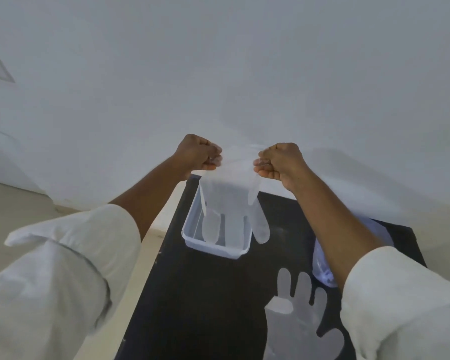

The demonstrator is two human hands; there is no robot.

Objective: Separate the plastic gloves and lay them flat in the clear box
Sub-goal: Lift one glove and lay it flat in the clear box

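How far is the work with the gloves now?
Nothing clearly lies in the clear box yet. In hand: the left hand and right hand hold one glove by its cuff above it. Left: another glove lies on the black table.

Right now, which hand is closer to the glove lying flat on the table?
Right. The right hand is raised beyond the flat glove; the left hand is farther left.

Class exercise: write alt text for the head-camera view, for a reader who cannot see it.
Two hands, left and right, hold a clear plastic glove by its cuff, fingers hanging down over an open clear box on a black table. Another glove lies flat on the table nearer the camera.
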